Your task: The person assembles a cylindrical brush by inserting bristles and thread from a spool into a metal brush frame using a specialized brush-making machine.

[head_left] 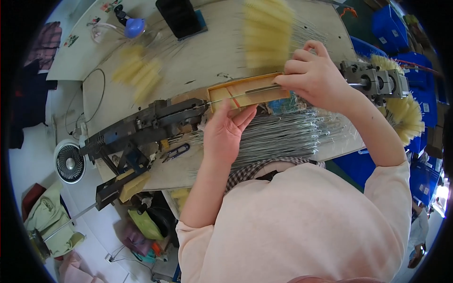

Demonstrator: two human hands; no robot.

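Note:
A shallow, yellow-edged wooden tray (264, 95) lies across the middle of the bench, with a thin metal wire (240, 95) running lengthwise over it. At the tray's right end my right hand (314, 75) is closed, thumb and fingertips pinching the wire. My left hand (225, 134) is at the tray's near left side, palm turned up. Its thumb reaches to the tray's edge by the wire, and its other fingers stretch out to the right, apart from the thumb. Just left of the tray is a long black metal fixture (146, 120) in line with the wire.
Many loose wires (283, 137) lie between the tray and my body. Yellow bristle bundles (268, 35) sit beyond. A metal machine head (377, 81) stands right, scissors-like snips (177, 152) lie near left, and a small fan (70, 161) is at far left. Blue bins (390, 23) stand right.

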